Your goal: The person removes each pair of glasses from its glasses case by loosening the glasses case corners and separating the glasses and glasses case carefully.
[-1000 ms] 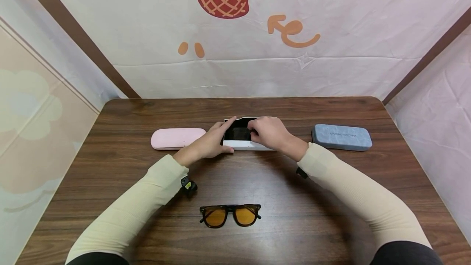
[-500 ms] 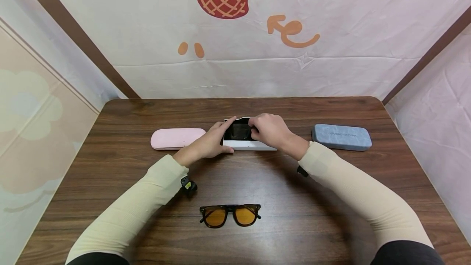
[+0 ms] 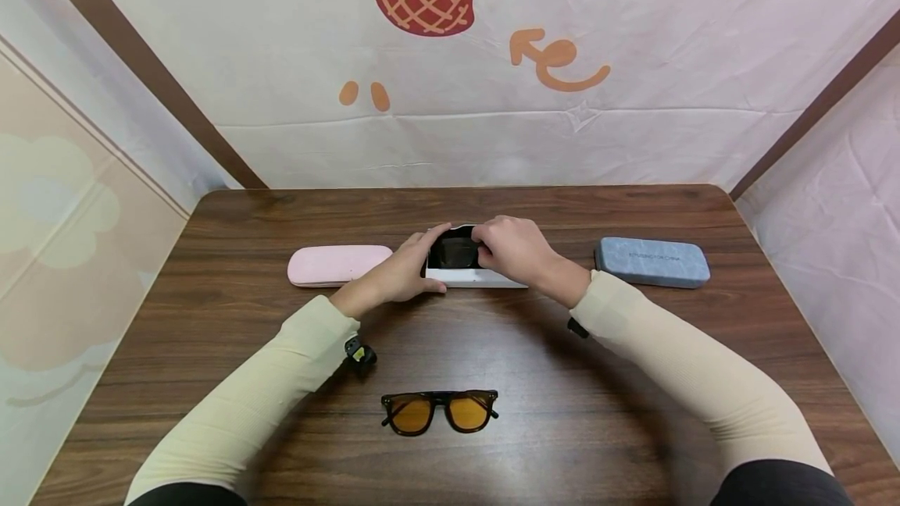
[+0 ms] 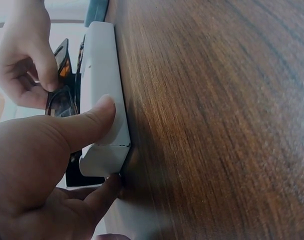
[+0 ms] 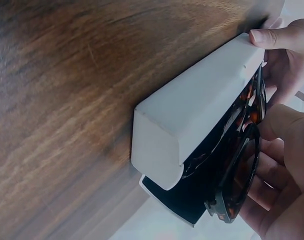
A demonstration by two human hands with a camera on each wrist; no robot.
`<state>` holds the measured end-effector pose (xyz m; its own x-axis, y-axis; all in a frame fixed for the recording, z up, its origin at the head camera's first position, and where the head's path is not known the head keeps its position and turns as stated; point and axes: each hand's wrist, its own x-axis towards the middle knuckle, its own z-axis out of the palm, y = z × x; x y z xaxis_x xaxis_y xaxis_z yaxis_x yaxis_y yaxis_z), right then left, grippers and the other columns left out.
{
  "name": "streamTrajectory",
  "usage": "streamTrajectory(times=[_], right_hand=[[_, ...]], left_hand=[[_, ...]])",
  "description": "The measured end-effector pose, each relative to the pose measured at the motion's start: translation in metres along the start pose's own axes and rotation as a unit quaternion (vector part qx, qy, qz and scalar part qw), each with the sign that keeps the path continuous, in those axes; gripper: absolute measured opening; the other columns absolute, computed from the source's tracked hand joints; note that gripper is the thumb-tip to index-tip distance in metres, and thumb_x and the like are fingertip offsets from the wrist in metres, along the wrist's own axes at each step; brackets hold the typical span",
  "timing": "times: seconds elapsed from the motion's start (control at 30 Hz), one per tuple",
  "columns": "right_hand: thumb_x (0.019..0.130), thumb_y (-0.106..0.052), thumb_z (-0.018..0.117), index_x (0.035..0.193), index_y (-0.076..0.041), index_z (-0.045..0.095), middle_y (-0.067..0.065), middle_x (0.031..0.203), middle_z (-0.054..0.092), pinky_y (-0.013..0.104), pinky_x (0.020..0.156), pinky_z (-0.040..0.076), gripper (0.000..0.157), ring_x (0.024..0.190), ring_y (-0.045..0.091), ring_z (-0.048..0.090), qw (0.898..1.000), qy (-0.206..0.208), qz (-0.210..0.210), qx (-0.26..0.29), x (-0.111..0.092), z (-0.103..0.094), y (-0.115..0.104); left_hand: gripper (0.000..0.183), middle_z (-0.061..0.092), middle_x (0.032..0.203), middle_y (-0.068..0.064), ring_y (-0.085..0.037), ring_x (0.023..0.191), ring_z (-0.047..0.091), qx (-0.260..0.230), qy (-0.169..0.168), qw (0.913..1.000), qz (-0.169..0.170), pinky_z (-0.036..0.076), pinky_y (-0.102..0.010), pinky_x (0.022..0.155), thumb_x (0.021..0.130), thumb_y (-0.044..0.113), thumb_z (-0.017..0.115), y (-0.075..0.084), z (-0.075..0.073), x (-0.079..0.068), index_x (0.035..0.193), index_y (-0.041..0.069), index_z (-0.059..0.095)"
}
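The white glasses case (image 3: pixel 478 279) was blocked at its left end by the left hand (image 3: pixel 399 270) and over its opening by the right hand (image 3: pixel 519 254); free bench (image 3: pixel 485 342) was left between it and the amber-lensed sunglasses (image 3: pixel 440 397).

Tabletop (image 3: pixel 534 443) wood-grained with a soft sheen, white case (image 5: pixel 197 95) smooth and satiny, its black lining (image 5: pixel 184 192) matt, dark glasses (image 5: pixel 236 165) glossy, plastic-looking, amber-lensed glasses (image 3: pixel 440 398) likewise, pink case (image 3: pixel 337 265) smooth, blue case (image 3: pixel 654 262) mottled matt, backdrop (image 3: pixel 450 147) creased cloth.
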<state>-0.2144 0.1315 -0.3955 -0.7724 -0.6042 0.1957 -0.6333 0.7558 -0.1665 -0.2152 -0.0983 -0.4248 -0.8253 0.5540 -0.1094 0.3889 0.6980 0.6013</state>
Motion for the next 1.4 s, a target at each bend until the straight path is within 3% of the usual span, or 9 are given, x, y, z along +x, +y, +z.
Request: streamTrajectory(times=[0.33,1.2,1.4], right_hand=[[0.083,-0.002,0.063,0.078,-0.011,0.063,-0.002,0.072,0.062,0.036,0.056,0.045,0.011,0.068,0.017,0.054,1.000,0.010,0.005,-0.015,-0.002,-0.005,0.001],[0.084,0.002,0.059,0.078,-0.012,0.059,-0.002,0.063,0.047,0.031,0.055,0.028,0.015,0.059,0.012,0.034,0.999,-0.014,0.038,0.023,-0.016,-0.022,0.014],[0.086,0.002,0.060,0.095,-0.007,0.072,0.003,0.078,0.065,0.031,0.056,0.030,0.017,0.059,0.012,0.039,0.998,-0.018,0.043,0.036,-0.022,-0.025,0.015]], left_hand=[[0.103,0.038,0.152,-0.029,-0.039,0.143,0.036,-0.007,0.000,1.0000,-0.002,0.033,-0.052,0.115,0.084,0.017,0.086,0.001,-0.001,0.000,0.161,0.013,0.019],[0.105,0.037,0.153,-0.028,-0.039,0.142,0.038,0.006,0.004,1.0000,-0.002,0.036,-0.053,0.113,0.083,0.018,0.087,0.001,0.001,0.000,0.162,0.010,0.018],[0.104,0.036,0.154,-0.028,-0.039,0.140,0.040,0.005,0.000,1.0000,-0.007,0.038,-0.053,0.112,0.085,0.018,0.085,0.000,0.001,0.001,0.162,0.011,0.017]])
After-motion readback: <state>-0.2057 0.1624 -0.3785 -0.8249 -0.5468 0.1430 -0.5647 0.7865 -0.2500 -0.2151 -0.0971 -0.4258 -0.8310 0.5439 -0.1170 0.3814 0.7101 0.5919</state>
